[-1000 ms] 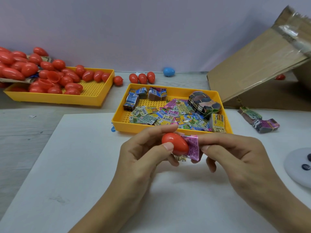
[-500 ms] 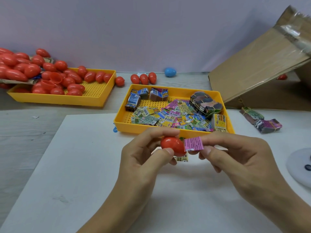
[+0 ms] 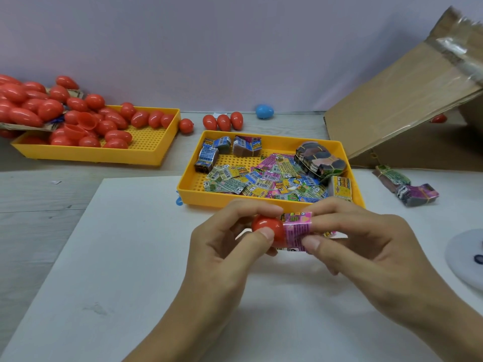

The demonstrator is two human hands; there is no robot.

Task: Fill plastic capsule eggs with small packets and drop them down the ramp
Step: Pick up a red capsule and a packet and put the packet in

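The left hand point(image 3: 224, 246) was curled round a red egg point(image 3: 268, 228), pinched by thumb and forefinger; a pink packet point(image 3: 298, 228), print unreadable, was pinched against it by the right hand point(image 3: 358, 241), before the yellow tray point(image 3: 188, 184).

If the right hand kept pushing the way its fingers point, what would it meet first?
The right hand points leftward; its pink packet already seems to touch the red egg half in the left hand.
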